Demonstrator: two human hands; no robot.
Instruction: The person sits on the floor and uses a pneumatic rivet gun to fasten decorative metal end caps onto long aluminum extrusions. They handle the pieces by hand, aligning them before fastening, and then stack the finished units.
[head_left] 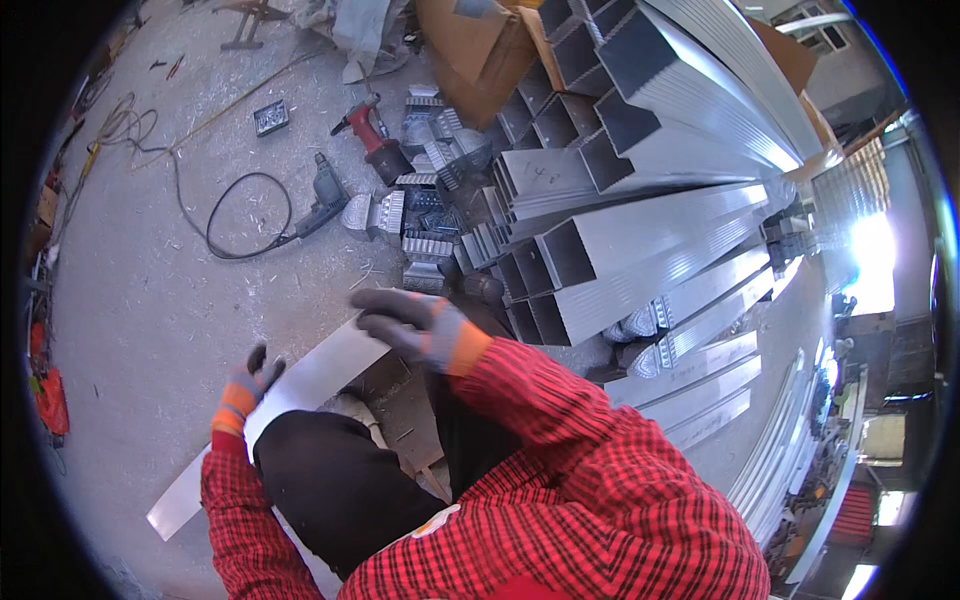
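A long, flat silvery metal strip (322, 368) lies slantwise in front of me, running past my dark-trousered knee. My left hand (246, 390), in a grey and orange glove, is at the strip's far edge with its fingers apart; whether it touches the metal is hard to make out. Above the strip's right end is my right hand (415, 325), gloved alike, its fingers stretched out to the left and nothing visible in them. Part of the strip is hidden by my leg and left arm.
Ahead on the floor lie a corded grey drill (325, 195), a red and black power tool (374, 140) and a small tray of fasteners (271, 118). Cut metal fittings (428, 247) are heaped beside stacked rectangular metal profiles (630, 265) on the right. A cable loops at left.
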